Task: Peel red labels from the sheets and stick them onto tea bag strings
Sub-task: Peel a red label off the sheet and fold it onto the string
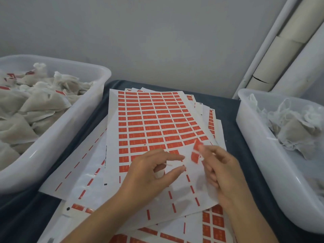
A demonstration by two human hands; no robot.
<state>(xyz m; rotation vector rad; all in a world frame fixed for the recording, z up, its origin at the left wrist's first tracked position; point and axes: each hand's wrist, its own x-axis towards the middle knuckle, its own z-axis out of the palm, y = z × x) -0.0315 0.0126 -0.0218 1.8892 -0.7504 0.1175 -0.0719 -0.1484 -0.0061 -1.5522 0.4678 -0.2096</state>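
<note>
Both forearms enter from the bottom edge, nearest the lens, and meet over the stack of label sheets. Right hand (217,165): thumb and forefinger pinch a peeled red label (196,152), held just above the top sheet's lower right part. Label is blurred; its long axis runs roughly up-down in view, top end tilted slightly right, lower end hanging toward the sheet. Right grip is clamped on that label; the other fingers curl under the palm.

Left hand (154,172), just left of the label and not touching it: forefinger and thumb extended toward the right hand with a gap between them, grip apart. A thin white string (168,163) shows between these fingers, pointing right toward the label; whether it is actually pinched I cannot tell. One curled finger carries a pale wrap at its tip.

Top sheet (157,123): white backing, rows of red labels filling the upper part, lower rows already stripped to bare backing with thin red strips left along the margins. More sheets (213,223) fan out beneath, skewed at different angles, some still with labels.

Stack lies on a dark blue tabletop (229,120). White plastic tub (57,137) at left, heaped with tea bags (35,106), a few showing red tags. Second white tub (259,155) at right, holding tea bags with loose white strings (294,125). Grey wall behind; pale pipes (287,48) slant in the right corner.
</note>
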